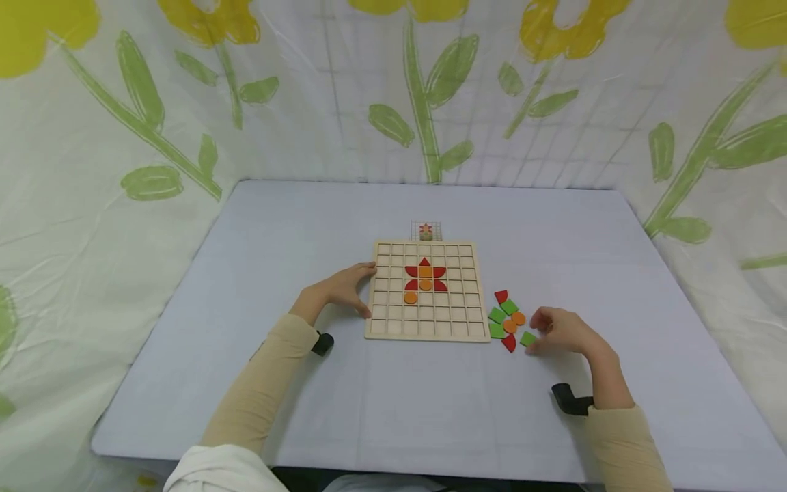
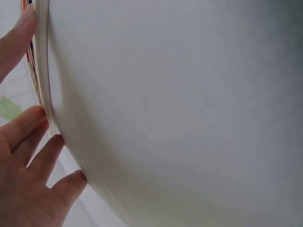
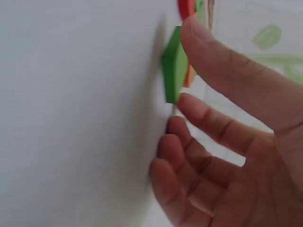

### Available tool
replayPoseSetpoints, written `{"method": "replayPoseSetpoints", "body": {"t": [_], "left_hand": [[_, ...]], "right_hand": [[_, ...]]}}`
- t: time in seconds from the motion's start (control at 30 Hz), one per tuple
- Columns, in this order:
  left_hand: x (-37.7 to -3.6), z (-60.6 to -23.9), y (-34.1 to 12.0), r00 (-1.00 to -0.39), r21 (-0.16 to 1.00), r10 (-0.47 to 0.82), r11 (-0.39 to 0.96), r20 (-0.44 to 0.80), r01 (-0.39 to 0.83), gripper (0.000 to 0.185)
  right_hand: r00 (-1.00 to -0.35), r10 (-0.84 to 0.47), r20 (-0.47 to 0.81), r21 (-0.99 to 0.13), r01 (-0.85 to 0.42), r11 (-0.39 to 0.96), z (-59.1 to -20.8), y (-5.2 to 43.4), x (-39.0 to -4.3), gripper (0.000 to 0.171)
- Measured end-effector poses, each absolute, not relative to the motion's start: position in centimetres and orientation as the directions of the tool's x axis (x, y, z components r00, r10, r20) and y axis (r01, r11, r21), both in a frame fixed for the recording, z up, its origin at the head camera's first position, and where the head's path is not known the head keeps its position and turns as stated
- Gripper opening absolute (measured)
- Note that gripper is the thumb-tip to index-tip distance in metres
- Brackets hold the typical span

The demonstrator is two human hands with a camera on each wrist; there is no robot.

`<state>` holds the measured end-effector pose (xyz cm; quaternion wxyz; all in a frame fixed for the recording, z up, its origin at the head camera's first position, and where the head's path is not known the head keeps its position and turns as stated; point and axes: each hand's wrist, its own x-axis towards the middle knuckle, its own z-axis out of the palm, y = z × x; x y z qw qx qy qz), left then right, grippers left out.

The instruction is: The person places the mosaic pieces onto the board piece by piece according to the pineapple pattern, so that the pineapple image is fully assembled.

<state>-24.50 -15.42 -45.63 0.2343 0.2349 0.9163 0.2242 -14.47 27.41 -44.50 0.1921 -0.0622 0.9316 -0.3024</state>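
A square wooden grid board (image 1: 455, 311) lies flat on the table. Red and orange tiles form a figure on it: a red triangle (image 1: 424, 262), red petal-like pieces, an orange square (image 1: 425, 271) and two orange discs, one (image 1: 410, 298) lower left. My left hand (image 1: 341, 287) rests against the board's left edge, fingers and thumb spread; the left wrist view shows fingertips touching the rim. My right hand (image 1: 562, 330) is beside a green square tile (image 1: 527, 338), thumb and index finger apart around it. In the right wrist view that tile (image 3: 174, 66) lies on the table; firm contact is unclear.
Loose tiles lie right of the board: several green squares (image 1: 496, 315), orange discs (image 1: 518, 318) and red quarter-round pieces (image 1: 509, 343). Behind the board is a small pattern card (image 1: 426, 231). A flower-printed curtain (image 1: 295, 123) hangs beyond the white table (image 1: 295, 239).
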Motion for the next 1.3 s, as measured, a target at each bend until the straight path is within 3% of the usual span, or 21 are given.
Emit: {"method": "replayPoseSetpoints", "body": {"t": [0.3,0.63,0.77,1.0,1.3], "left_hand": [[-24.5,-45.4,-15.4,-0.775,0.529,0.544,0.782,-0.321,0.330,0.098],[-24.6,-45.8,-15.3,-0.773,0.523,0.547,0.783,-0.321,0.337,0.099],[-24.6,-45.6,-15.3,-0.776,0.515,0.536,0.792,-0.331,0.327,0.099],[-24.5,-45.2,-15.2,-0.777,0.515,0.530,0.796,-0.341,0.317,0.098],[-24.4,-45.2,-15.2,-0.781,0.512,0.519,0.803,-0.348,0.306,0.098]], "right_hand": [[-0.911,-0.303,-0.279,-0.616,-0.072,0.785,-44.7,27.1,-14.0,0.028],[-0.947,-0.232,-0.221,-0.589,-0.060,0.806,-43.1,25.7,-15.7,0.024],[-0.961,-0.219,-0.171,-0.625,-0.066,0.778,-43.3,23.3,-17.1,0.025],[-0.943,-0.321,-0.085,-0.685,-0.179,0.706,-44.0,17.9,-19.6,0.024],[-0.908,-0.403,-0.113,-0.683,-0.224,0.695,-45.2,13.3,-21.7,0.027]]}}
